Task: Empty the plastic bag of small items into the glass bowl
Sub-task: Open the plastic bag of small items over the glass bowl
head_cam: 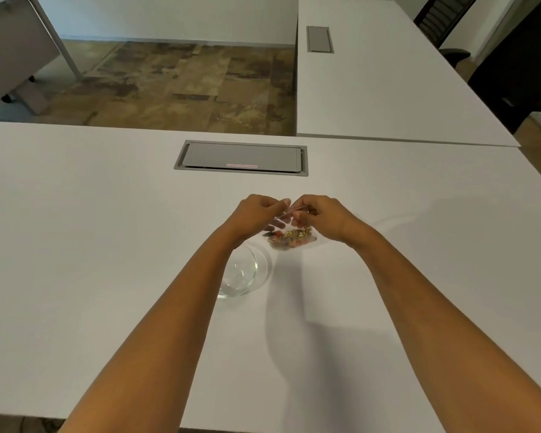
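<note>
Both hands meet over the white tabletop (107, 245), just beyond the glass bowl (245, 273). The left hand (256, 214) and the right hand (322, 215) each have their grip pressed together on the top edge of the clear plastic bag (289, 232), pinching the pinkish seal strip from either side, fingertips nearly touching. The bag hangs down from that pinch, and its lower end, packed with small items (294, 237) in gold, red and dark colours, sits at or just above the tabletop; contact there cannot be told. The bag lies past the bowl's far rim and a little to its right, close to it but not over the opening. The bowl stands upright and holds nothing that can be seen; the left forearm (175, 307) crosses in front of its left part and hides that side of the rim. Farther beyond the bowl, well apart from it, a grey cable hatch (241, 157) is set flush into the tabletop, its lid closed and a small red label on its near edge. Past the bowl to the right, a second white desk (372, 89) adjoins, with its own hatch (319, 39) and dark chairs (512, 73) beside it. Patterned brown floor (169, 82) shows beyond the tabletop's far edge.
</note>
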